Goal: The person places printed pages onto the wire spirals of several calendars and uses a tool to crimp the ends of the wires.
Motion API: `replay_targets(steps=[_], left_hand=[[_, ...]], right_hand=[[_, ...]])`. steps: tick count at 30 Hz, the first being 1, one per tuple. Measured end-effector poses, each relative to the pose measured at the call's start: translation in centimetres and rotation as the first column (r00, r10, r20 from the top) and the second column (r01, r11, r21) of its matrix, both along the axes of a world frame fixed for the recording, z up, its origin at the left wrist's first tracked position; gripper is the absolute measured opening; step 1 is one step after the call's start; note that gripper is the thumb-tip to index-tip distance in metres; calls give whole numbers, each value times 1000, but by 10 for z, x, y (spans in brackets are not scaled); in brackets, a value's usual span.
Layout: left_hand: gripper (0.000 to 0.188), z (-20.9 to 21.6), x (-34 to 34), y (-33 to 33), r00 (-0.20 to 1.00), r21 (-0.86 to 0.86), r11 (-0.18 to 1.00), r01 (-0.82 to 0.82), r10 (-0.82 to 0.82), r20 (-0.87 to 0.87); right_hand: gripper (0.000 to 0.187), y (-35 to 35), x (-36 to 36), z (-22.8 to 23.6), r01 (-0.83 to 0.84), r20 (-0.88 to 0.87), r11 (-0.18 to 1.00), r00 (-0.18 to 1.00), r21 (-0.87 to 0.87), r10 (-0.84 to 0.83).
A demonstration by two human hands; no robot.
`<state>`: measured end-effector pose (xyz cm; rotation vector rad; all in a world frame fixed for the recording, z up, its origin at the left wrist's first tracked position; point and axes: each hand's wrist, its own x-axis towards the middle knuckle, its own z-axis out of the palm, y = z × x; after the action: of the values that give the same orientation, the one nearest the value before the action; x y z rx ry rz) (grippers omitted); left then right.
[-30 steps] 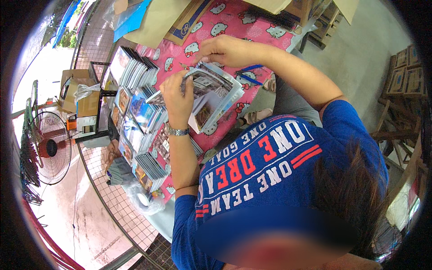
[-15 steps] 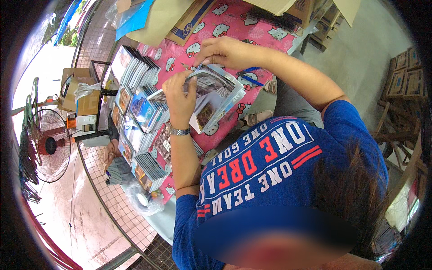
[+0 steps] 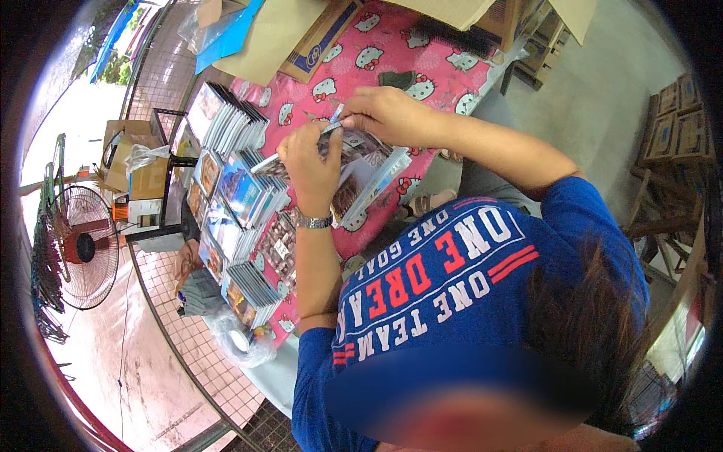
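Observation:
My left hand [image 3: 310, 162], with a metal watch on its wrist, grips a bundle of printed picture sheets [image 3: 358, 188] by its upper left side. The bundle is tilted over the pink tablecloth, its lower right edges fanned apart. At its top edge, my right hand [image 3: 388, 115] has thumb and fingers closed in a pinch beside a small blue and white strip [image 3: 337, 114]. Whether the strip is between those fingertips is hard to make out. Beyond the right hand lies a small dark green item [image 3: 397, 80].
Several stacks of glossy picture booklets [image 3: 241, 188] cover the table's left side. Opened cardboard [image 3: 320, 45] lies at the far edge, and a clear plastic bag [image 3: 239, 339] near the left corner. Another person's hand [image 3: 186, 260] shows beyond the stacks. A fan [image 3: 85, 247] stands at left.
My right hand has moved slightly right and down, uncovering the dark green item. The bundle is tipped more steeply, and the blue strip shows more clearly. My left hand has shifted slightly right.

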<state>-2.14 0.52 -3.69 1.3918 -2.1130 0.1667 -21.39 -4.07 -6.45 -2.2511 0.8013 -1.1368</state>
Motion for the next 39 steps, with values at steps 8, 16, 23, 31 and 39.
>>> replay_targets(steps=[8,16,23,31,39], left_hand=[[25,-2,-6,12,997,-20,1000,12,-10,82],[21,-3,4,21,996,18,1000,13,-14,93],[20,-7,12,21,997,49,999,20,-24,77],[41,-9,24,20,999,26,999,-36,36,2],[45,-4,8,17,999,45,998,-32,32,-3]], right_hand=[[35,13,-1,27,59,-212,998,976,36,-50],[36,-41,3,10,-466,399,504,884,727,243],[56,-91,37,-155,787,-573,617,517,26,-636],[58,-97,13,-30,-513,368,513,856,688,363],[65,-58,-18,30,-801,644,117,550,587,532]])
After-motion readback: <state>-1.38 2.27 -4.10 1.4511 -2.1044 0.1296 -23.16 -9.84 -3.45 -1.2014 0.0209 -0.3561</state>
